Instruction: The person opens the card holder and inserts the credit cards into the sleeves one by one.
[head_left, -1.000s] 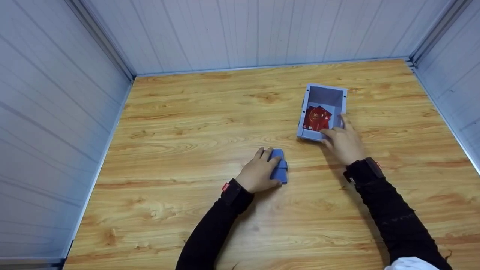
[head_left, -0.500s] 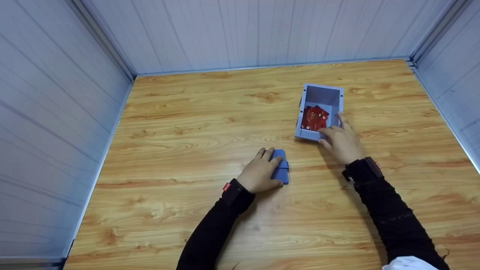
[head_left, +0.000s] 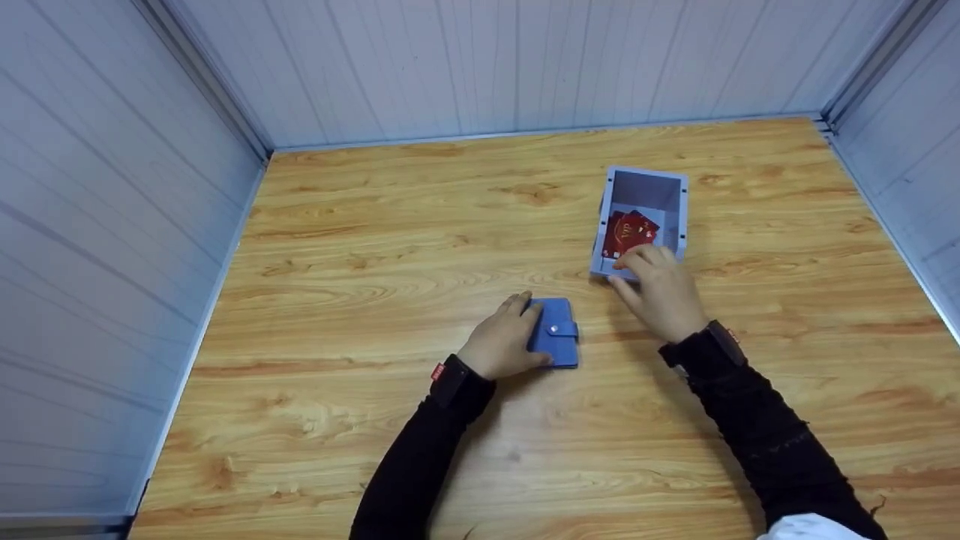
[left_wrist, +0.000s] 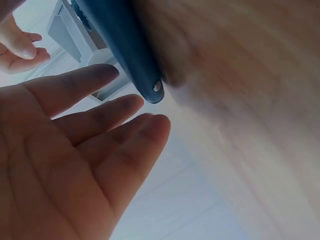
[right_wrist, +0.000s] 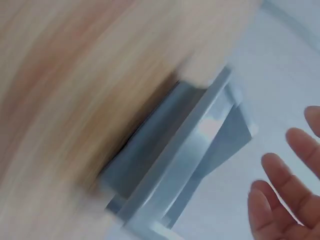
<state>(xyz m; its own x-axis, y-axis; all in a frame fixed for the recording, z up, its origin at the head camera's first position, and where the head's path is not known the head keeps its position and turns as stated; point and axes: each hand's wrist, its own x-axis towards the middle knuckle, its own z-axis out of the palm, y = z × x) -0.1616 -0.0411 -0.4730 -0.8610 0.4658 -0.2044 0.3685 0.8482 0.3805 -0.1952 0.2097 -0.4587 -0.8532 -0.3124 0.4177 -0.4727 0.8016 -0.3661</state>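
Observation:
A blue card holder with a strap and round snap [head_left: 556, 345] lies on the wooden table. My left hand [head_left: 496, 343] rests along its left side, fingers loosely extended over that edge. In the left wrist view the holder [left_wrist: 124, 47] is edge-on, with the fingertips [left_wrist: 157, 125] close beside it. The grey open-topped box [head_left: 602, 234] stands farther back and to the right, several red cards [head_left: 628, 232] inside, one marked VIP. Over its near edge hovers my right hand [head_left: 664, 296], fingers relaxed and holding nothing; the right wrist view has them apart from the box [right_wrist: 165, 165].
Pale panelled walls enclose the table at the back [head_left: 420, 75], the left [head_left: 112, 247] and the right [head_left: 915, 172]. Wood-grain tabletop [head_left: 337, 300] stretches left of the box and holder.
The box has shifted slightly left. My right hand has come off its right rim, moving left and nearer. My left hand has slid left, uncovering more of the card holder and its snap.

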